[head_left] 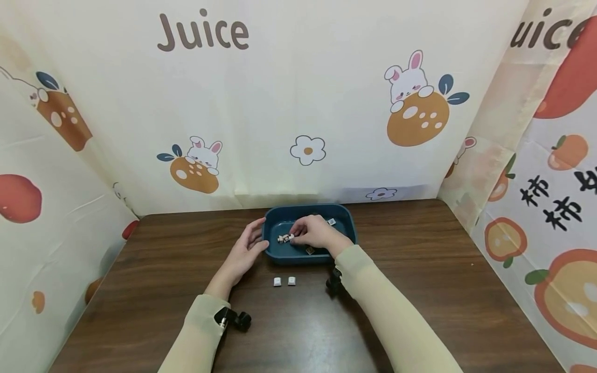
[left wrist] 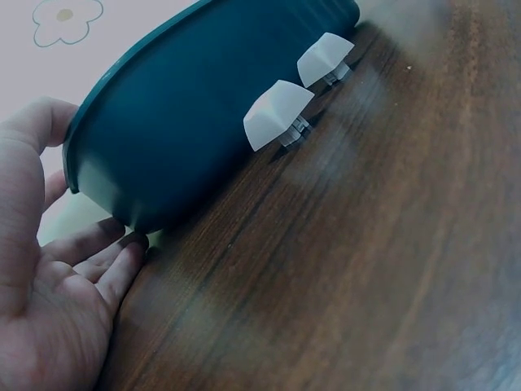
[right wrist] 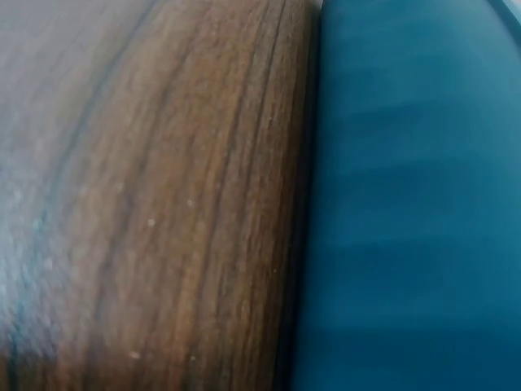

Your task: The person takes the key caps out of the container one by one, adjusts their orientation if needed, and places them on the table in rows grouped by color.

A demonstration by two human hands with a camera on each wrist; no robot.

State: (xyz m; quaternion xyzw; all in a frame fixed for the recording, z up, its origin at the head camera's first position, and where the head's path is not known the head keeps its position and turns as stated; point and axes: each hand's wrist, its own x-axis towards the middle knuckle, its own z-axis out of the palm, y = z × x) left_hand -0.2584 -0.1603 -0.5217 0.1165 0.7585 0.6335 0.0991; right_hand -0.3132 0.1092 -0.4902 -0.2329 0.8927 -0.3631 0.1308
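Tray (head_left: 298, 258) near the table's (head_left: 420, 285) far edge — I see the left hand (head_left: 246, 248) gripping its left end; inside, the right hand (head_left: 318, 233) pinches a small white piece (head_left: 292, 237). Two white keycaps (left wrist: 278, 114) stand just in front.

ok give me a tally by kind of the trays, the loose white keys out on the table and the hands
Blue tray: 1
White keys on the table: 2
Hands: 2, the left hand and the right hand
Total: 5
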